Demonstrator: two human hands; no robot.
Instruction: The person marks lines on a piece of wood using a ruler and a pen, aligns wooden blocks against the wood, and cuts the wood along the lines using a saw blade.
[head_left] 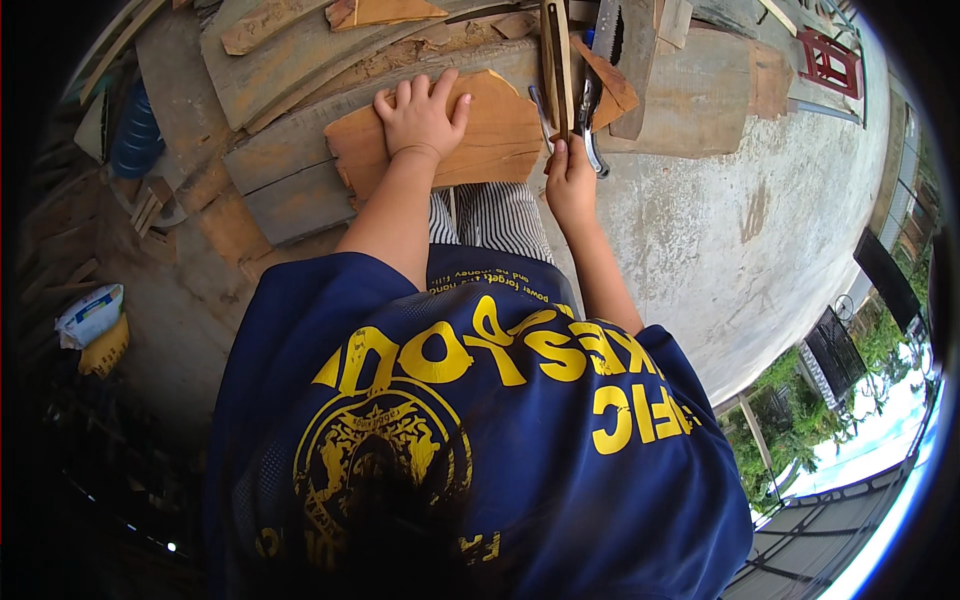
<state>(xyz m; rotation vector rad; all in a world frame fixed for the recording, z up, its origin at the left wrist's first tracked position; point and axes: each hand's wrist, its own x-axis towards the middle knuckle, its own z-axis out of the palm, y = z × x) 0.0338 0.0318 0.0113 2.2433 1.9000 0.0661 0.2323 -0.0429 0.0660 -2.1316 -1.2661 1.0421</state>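
My left hand (425, 118) lies flat with its fingers spread on an orange-brown wooden board (490, 125) with a rough, uneven outline. Just beyond the board's right edge, the fingers of my right hand (571, 185) are closed on the lower end of a long, narrow wooden tool (557, 60). That tool points away from me; its exact kind is hard to make out. Beside it lies a hand saw (608, 38) with a toothed metal blade, its handle partly hidden. A triangular wood offcut (612, 90) sits against the saw.
Grey planks (285, 190) lie beneath the board. More wood offcuts (385, 11) are at the far side. A blue plastic bottle (137, 135) stands at the left, with a white and yellow sack (92, 325) nearer. To the right stretches a pale concrete floor (700, 260); a red chair (830, 62) is beyond.
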